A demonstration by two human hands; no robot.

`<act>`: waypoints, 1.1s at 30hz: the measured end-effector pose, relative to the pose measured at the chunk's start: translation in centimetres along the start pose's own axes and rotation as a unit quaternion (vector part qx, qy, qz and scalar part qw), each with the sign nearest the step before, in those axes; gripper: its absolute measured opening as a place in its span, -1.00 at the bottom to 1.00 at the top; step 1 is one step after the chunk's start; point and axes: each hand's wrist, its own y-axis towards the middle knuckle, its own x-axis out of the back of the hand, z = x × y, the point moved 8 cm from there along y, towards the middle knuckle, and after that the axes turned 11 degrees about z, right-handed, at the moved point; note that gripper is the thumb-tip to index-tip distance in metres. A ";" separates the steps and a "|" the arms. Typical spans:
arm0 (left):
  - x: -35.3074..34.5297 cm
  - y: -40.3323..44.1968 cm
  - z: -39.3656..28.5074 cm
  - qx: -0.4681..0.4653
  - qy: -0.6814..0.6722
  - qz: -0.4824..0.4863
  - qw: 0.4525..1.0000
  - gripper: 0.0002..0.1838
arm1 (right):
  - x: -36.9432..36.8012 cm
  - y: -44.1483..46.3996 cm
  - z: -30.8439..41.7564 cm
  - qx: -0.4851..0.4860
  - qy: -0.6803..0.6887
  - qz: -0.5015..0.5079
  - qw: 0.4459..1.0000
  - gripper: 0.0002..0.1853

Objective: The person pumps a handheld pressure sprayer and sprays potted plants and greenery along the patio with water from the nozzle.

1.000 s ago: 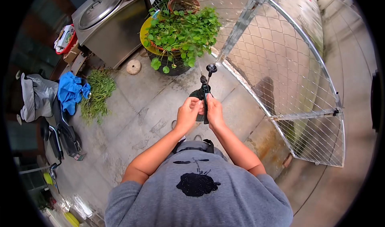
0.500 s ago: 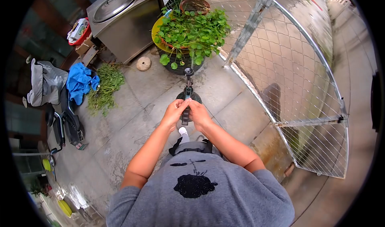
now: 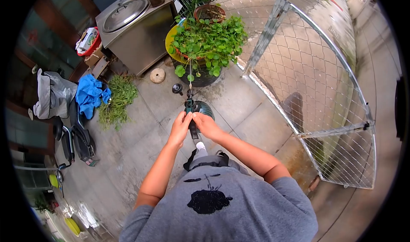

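Note:
My left hand (image 3: 179, 129) and my right hand (image 3: 206, 125) are closed together around a dark spray gun (image 3: 189, 106). Its slim tip points away from me toward the leafy potted plant (image 3: 209, 41). A thin streak like water runs from the tip up to the leaves. Left of the tip is a black round-headed piece (image 3: 177, 88); whether it is joined to the gun I cannot tell. Behind the gun, a dark ribbed object (image 3: 204, 109) is partly covered. The fingers hide most of the gun's handle.
A chain-link gate (image 3: 314, 67) stands on the right. A steel stove box with a lid (image 3: 126, 14) is at upper left, with a round stone (image 3: 157, 75) near its foot. Pulled greens (image 3: 117, 99), a blue cloth (image 3: 92, 96) and a scooter (image 3: 81, 135) are at left.
The spray gun has swung left in both hands, its tip now left of the ribbed object. The black round-headed piece, previously in line with the gun, now shows left of it. The view has shifted slightly.

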 end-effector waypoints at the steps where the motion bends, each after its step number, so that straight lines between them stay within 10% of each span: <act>1: 0.3 0.1 0.1 0.004 -0.012 0.004 1.000 -0.73 | -0.1 -0.1 0.5 0.006 -0.011 -0.019 1.000 -0.58; 25: 7.9 0.5 -0.1 0.044 -0.134 0.015 0.990 -0.77 | -1.6 6.8 3.2 -0.006 -0.222 0.016 0.975 -0.58; 33: 10.3 0.6 0.6 0.015 -0.117 0.024 0.993 -0.80 | 1.8 4.2 17.8 0.291 -0.348 -0.234 0.860 -0.72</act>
